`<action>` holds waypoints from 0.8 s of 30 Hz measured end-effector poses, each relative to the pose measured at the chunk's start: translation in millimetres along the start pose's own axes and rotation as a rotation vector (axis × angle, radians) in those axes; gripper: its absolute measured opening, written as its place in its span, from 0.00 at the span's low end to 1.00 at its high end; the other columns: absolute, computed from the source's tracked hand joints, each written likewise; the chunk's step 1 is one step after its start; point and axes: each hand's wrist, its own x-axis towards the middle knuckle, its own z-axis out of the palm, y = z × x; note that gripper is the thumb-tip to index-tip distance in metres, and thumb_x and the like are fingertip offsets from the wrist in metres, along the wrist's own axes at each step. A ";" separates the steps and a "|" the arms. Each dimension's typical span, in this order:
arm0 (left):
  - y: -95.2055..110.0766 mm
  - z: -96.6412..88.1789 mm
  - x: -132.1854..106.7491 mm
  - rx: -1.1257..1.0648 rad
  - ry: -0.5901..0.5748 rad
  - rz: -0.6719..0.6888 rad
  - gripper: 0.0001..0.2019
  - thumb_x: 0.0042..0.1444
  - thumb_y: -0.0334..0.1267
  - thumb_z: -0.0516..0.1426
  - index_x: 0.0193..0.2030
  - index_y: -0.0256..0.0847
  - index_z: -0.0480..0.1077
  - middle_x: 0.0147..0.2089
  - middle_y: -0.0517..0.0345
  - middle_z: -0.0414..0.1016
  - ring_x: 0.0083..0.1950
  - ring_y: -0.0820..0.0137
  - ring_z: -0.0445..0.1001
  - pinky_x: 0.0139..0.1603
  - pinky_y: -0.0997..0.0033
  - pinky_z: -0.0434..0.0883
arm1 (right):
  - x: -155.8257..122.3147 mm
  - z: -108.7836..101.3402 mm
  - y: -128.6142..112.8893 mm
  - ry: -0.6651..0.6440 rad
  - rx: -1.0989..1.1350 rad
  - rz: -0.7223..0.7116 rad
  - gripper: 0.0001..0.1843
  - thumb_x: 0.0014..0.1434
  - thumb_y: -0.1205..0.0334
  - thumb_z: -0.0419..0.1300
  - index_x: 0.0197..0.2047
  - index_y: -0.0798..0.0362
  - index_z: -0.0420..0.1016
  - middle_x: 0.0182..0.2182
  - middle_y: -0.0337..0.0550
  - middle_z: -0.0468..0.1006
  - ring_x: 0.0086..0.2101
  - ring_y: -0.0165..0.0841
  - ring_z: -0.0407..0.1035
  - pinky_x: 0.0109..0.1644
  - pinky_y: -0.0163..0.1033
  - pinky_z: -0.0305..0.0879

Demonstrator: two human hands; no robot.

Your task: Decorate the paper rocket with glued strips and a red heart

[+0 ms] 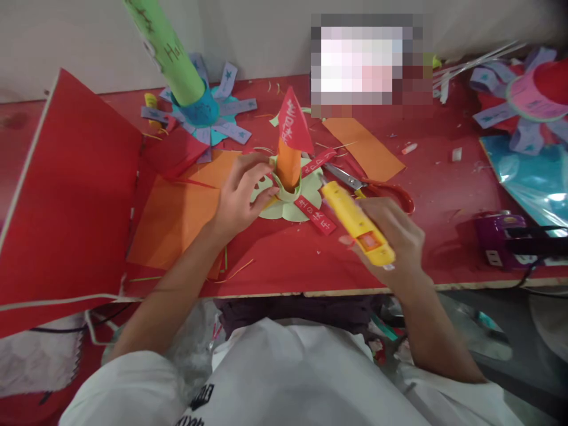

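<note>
My left hand has its thumb and fingers closed on the rim of a light green paper ring, part of a flower-shaped paper base. An orange paper tube stands up in the ring, topped by a pointed red paper piece with white writing. Red paper strips, also lettered, spread out from the base. My right hand is wrapped round a yellow hot glue gun, its nozzle close to the base's right side. Behind the glue gun lie scissors with red handles.
Orange paper sheets lie at left beside an upright red board. A green tube on a blue flower base stands behind. At right are a pink paper ring craft, a blue packet and a purple device.
</note>
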 end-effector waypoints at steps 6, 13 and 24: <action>-1.6 -2.8 -2.1 0.041 -0.022 0.007 0.18 0.68 0.37 0.57 0.62 0.36 0.65 0.61 0.45 0.69 0.63 0.77 0.73 0.59 0.85 0.78 | 11.9 28.7 -0.2 -0.070 0.071 -0.068 0.18 0.59 0.61 0.63 0.50 0.62 0.72 0.47 0.37 0.73 0.52 0.05 0.63 0.58 0.16 0.61; 0.4 -5.0 -3.0 -0.010 -0.032 -0.008 0.18 0.72 0.40 0.50 0.64 0.36 0.65 0.63 0.43 0.68 0.65 0.77 0.73 0.60 0.82 0.78 | 25.6 40.0 -1.6 -0.064 0.048 -0.066 0.20 0.59 0.53 0.64 0.45 0.62 0.72 0.42 0.36 0.72 0.47 0.05 0.61 0.51 0.17 0.56; 0.7 -6.0 -4.1 0.002 -0.039 -0.001 0.21 0.74 0.44 0.46 0.65 0.37 0.66 0.62 0.43 0.69 0.67 0.75 0.72 0.66 0.77 0.77 | 28.1 39.2 -9.5 -0.039 -0.199 -0.089 0.15 0.64 0.56 0.58 0.39 0.64 0.69 0.38 0.39 0.70 0.44 0.11 0.52 0.45 0.21 0.39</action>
